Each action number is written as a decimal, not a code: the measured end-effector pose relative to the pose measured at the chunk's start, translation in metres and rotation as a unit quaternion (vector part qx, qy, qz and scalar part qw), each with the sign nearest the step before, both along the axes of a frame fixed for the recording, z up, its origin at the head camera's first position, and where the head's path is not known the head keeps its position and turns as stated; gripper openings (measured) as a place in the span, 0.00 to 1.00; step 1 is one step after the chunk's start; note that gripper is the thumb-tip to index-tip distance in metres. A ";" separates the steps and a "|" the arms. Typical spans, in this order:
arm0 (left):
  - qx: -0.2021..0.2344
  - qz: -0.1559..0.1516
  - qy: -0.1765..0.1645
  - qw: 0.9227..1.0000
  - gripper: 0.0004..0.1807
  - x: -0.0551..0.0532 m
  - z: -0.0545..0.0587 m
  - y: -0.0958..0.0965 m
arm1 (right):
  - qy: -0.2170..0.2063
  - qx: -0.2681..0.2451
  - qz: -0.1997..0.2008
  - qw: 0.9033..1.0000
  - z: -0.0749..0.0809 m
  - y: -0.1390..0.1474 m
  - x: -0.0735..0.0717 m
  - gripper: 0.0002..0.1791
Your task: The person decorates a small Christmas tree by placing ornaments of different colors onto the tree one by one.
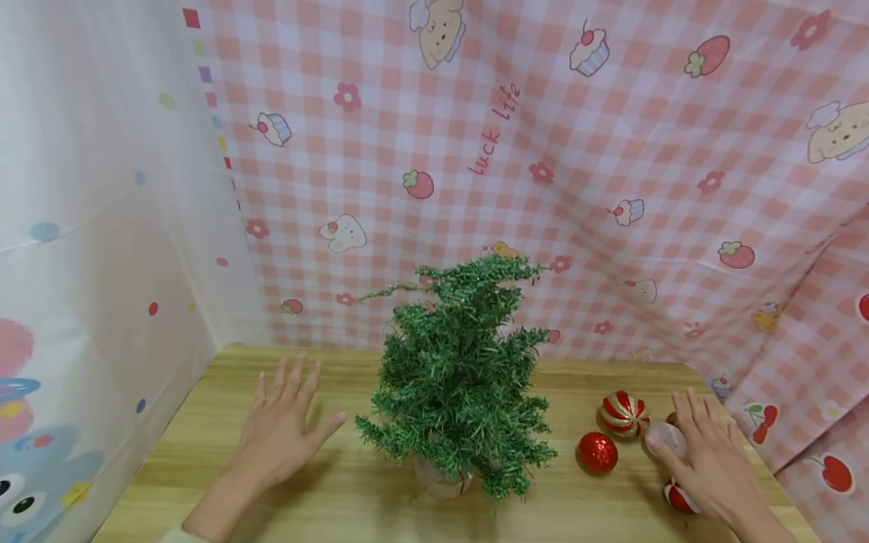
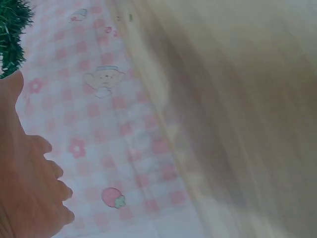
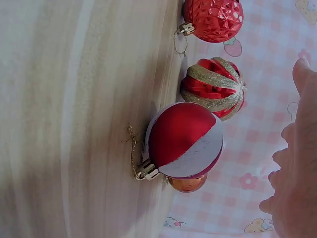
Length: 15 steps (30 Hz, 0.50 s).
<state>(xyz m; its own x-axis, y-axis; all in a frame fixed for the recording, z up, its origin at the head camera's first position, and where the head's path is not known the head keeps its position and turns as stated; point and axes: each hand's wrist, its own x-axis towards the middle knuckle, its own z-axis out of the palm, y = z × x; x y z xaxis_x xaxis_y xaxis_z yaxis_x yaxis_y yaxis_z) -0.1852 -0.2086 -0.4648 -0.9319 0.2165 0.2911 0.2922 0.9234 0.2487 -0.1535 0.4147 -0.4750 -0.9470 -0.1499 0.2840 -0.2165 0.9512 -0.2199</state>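
- The tree [image 1: 468, 362] stood upright at lower centre of the head frame, its squat, pale base [image 1: 434, 481] apparently what kept it standing; its bristly green strands looked like tinsel or plastic, with one thin branch poking leftward near the top.
- At lower right lay a glossy, faceted red ball [image 1: 597, 452] and, just above it, a ribbed striped ball [image 1: 623, 414] in red and glittery gold.
- Further right were a smooth pale ball [image 1: 665, 439], partly covered, and a red-and-white ball [image 1: 681, 498].
- In the right wrist frame, that last one's metallic gold cap [image 3: 147, 170] leaned toward the wood, perhaps checking any roll; a shiny copper ball [image 3: 188, 184] peeped from behind.
- The right hand [image 1: 720, 456] hovered over this group, fingers extended, visibly gripping nothing; whether its thumb touched the pale ball, I could not tell.
- The left hand [image 1: 274, 434], left of the tree, had its fingers spread wide and held nothing.
- Beneath was a wood-grained table [image 1: 339, 520]; behind hung a creased checked cloth [image 1: 305, 181].
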 end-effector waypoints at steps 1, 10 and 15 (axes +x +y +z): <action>0.002 -0.001 0.003 1.000 0.51 0.001 0.002 0.001 | 0.005 0.000 0.003 1.000 0.000 0.000 0.001 0.49; 0.012 -0.015 0.066 0.998 0.51 0.006 0.019 0.013 | 0.027 0.002 0.010 1.000 0.001 -0.003 0.010 0.51; 0.041 -0.033 0.109 0.993 0.50 0.009 0.031 0.020 | 0.019 -0.004 0.001 1.000 0.001 -0.004 0.016 0.55</action>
<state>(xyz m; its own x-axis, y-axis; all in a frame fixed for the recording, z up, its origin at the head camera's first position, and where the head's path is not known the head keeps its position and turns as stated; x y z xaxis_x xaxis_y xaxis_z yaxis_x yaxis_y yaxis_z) -0.1762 -0.1885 -0.4334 -0.8289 0.2429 0.5039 0.4072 0.8796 0.2459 -0.1375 0.4107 -0.4737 -0.9351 -0.1488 0.3215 -0.2266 0.9489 -0.2197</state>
